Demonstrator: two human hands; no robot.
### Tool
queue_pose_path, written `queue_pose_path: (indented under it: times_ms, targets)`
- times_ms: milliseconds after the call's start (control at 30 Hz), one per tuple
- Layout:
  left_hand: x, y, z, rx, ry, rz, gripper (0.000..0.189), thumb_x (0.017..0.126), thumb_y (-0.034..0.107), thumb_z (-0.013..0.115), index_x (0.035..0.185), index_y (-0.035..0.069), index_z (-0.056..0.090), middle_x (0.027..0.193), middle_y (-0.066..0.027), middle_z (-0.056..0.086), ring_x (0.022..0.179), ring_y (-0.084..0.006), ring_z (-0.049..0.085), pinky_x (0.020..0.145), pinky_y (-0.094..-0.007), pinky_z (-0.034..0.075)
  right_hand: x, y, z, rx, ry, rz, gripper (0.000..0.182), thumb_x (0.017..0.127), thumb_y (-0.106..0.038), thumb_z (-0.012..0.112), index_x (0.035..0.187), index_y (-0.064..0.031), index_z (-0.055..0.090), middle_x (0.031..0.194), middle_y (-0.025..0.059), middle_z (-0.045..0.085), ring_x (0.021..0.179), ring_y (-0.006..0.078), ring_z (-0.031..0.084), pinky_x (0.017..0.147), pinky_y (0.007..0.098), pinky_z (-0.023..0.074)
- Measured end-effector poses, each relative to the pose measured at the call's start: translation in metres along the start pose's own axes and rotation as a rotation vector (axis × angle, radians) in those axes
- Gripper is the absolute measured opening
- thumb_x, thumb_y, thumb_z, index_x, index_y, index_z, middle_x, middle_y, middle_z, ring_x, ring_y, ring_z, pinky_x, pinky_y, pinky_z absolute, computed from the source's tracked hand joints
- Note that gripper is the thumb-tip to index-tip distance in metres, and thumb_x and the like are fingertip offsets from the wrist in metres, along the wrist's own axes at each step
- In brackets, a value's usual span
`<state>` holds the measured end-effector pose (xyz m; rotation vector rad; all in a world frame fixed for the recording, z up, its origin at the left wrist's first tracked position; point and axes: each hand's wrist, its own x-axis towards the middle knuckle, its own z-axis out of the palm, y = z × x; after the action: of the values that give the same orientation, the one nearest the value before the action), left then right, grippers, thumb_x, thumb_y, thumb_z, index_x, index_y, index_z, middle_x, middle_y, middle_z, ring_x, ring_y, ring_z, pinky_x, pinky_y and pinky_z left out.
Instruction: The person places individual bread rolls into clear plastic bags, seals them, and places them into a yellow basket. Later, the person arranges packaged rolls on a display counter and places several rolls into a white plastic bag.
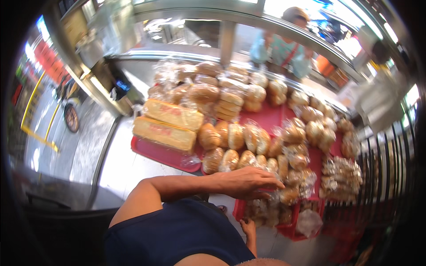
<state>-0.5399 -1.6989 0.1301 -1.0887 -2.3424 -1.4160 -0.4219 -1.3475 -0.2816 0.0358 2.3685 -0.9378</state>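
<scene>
My left hand [251, 182] reaches across the bread display, palm down, with thumb and fingers apart. Its fingertips are close to a plastic-wrapped bread pack [289, 195]; whether they touch it cannot be seen. Below, my right hand [248, 227] hangs beside a red plastic basket [237, 210], its fingers partly curled and their grip unclear. Packed bread [263, 212] lies in that basket, partly hidden by my left hand. Round wrapped buns [247, 159] line the near side of a red tray [263, 114]. Two long wrapped loaves [164, 134] lie to the left.
A metal-framed glass front [226, 43] bounds the far side. Behind it stands a person [286, 50], with another person [379, 93] at the right. Wrapped flat breads [341, 179] are stacked beside a black rack [382, 163]. A clear plastic bag [309, 223] lies on the red basket.
</scene>
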Motion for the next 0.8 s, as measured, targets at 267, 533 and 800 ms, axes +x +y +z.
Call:
queue_pose_path:
  times_ms: [267,533,800]
  targets:
    - [-0.085,-0.082,-0.170,0.352,0.563,-0.089,0.032,0.090,0.024,0.069,0.070,0.006,0.051,0.064,-0.0135,0.054,0.064,-0.0344,0.058,0.062,-0.0463,0.046,-0.035,-0.273,-0.001,-0.126,-0.128,0.218,0.042,0.084,-0.025,0.071,0.116,0.0016,0.068,0.105,0.0213,0.072,0.099,0.0308,0.071,0.084,0.0401,0.0534]
    - [-0.283,-0.158,-0.497,1.218,1.286,-0.527,0.017,0.082,0.023,0.079,0.083,0.009,0.069,0.075,-0.0052,0.066,0.082,-0.0255,0.062,0.079,-0.0386,0.050,0.024,-0.431,0.042,-0.322,-0.360,0.002,0.042,0.084,-0.024,0.071,0.117,0.0024,0.067,0.107,0.0209,0.072,0.100,0.0288,0.071,0.084,0.0390,0.0534]
    - [-0.388,-0.203,-0.602,1.270,1.121,-0.803,0.020,0.090,0.019,0.063,0.097,0.004,0.072,0.088,-0.0181,0.071,0.085,-0.0386,0.069,0.079,-0.0457,0.053,0.018,-0.497,0.057,-0.414,-0.557,-0.100,0.042,0.085,-0.022,0.071,0.118,0.0032,0.066,0.109,0.0205,0.072,0.101,0.0268,0.071,0.085,0.0378,0.0535]
